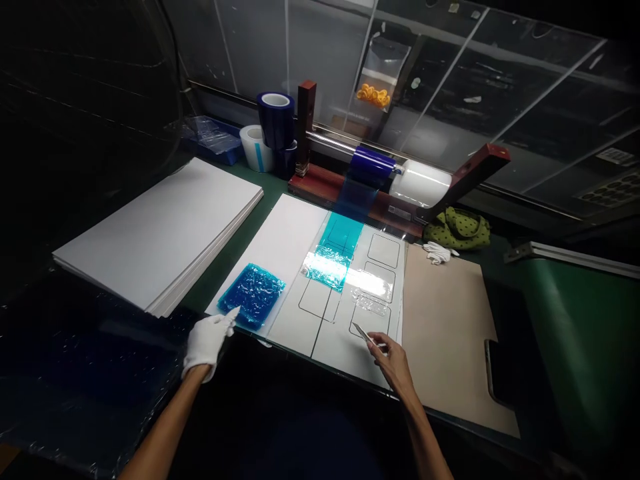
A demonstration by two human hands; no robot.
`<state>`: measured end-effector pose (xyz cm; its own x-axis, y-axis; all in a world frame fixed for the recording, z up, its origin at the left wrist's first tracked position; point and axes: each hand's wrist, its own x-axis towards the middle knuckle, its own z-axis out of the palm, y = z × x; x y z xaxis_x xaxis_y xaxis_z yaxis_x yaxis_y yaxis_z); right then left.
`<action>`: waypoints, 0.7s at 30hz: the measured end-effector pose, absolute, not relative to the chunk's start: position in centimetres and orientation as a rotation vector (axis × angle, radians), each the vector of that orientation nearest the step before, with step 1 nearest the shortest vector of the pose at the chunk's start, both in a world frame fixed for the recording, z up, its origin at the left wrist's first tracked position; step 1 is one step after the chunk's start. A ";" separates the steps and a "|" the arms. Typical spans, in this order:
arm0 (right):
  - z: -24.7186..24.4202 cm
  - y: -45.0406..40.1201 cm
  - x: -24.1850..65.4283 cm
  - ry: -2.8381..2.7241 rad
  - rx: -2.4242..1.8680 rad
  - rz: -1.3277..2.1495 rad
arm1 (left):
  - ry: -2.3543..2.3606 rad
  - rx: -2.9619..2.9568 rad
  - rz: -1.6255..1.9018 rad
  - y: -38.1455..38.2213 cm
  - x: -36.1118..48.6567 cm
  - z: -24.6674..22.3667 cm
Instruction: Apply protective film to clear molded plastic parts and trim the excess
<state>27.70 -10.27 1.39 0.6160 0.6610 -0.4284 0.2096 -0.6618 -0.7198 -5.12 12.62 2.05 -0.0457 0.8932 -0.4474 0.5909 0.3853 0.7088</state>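
My left hand (207, 340), in a white glove, is at the lower left corner of a pile of shiny blue film pieces (254, 295). Its index finger stretches onto the film; the other fingers are partly hidden. Bare, my right hand (393, 363) holds a slim, silvery knife (362, 332) over the lower right outline of a white board (300, 340) printed with rounded rectangles. A strip of turquoise film (340, 243) lies across the board's upper middle, running down from a blue film roll (373, 163). Clear film (373, 283) covers outlines to its right.
A wooden stand (306, 127) holds the blue roll and a clear film roll (421, 183). Spare rolls (276, 120) stand behind left. A thick stack of white sheets (165, 227) lies left, brown board (445, 320) right. A white glove (439, 253) and green dotted pouch (457, 229) sit behind it.
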 end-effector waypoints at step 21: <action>-1.4 -11.7 33.7 -0.316 -2.384 0.633 | 0.224 2.629 0.021 8.4 23.6 -1.8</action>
<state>33.70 -11.67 -1.36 0.8548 0.3734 -0.3604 0.0629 -0.7640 -0.6421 23.57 8.39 -1.77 0.9864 0.1622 -0.0264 0.1548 -0.8626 0.4817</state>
